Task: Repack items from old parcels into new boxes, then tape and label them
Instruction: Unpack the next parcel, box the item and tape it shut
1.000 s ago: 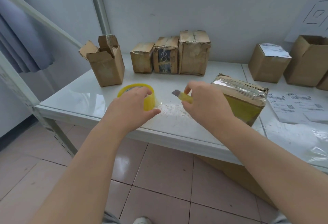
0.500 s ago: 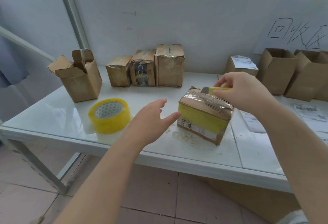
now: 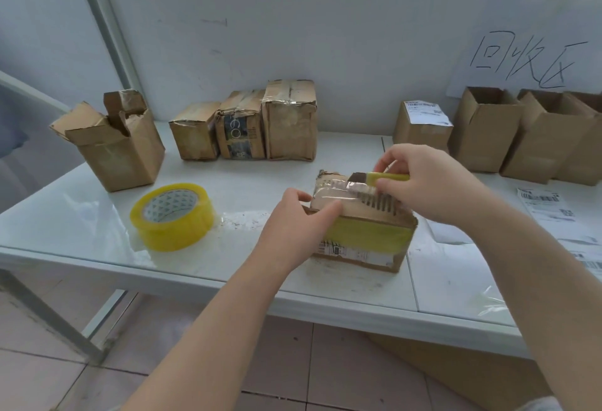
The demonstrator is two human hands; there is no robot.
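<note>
White glossy table [image 3: 97, 225], long, set against the wall: everything sits on it. Far right, brown open-topped cardboard boxes [image 3: 485, 130], unmarked, which I take for the new ones; a closed box with a white label [image 3: 422, 130] stands just beside them. At the back, a row of three worn, tape-wrapped brown parcels [image 3: 290, 120], not yet touched. The parcel in hand, a scuffed brown cardboard box with a yellow tape band and wrinkled clear tape over its top [image 3: 365, 234], lies near the front edge, right of centre. The roll of yellow packing tape [image 3: 172, 216] stands on the table well to its left. Change over the last second: my left hand [image 3: 293, 231] has left the roll, crossed over with fingers spread, and now grips the parcel's upper left corner, thumb on the top face, fingers round the side. My right hand [image 3: 426, 182] has carried the small yellow utility knife [image 3: 381, 177] across from the bare table; it pinches the handle between thumb and fingers, dark blade pointing left, low over the far top edge. Whether the tip touches the clear tape I cannot tell. Judgement: tape roll set aside for later, parcel now braced, so the opening cut can begin; the contents are still sealed in, and repacking, taping and labelling of this one are all ahead. Keep the blade shallow and away from the left thumb.
</note>
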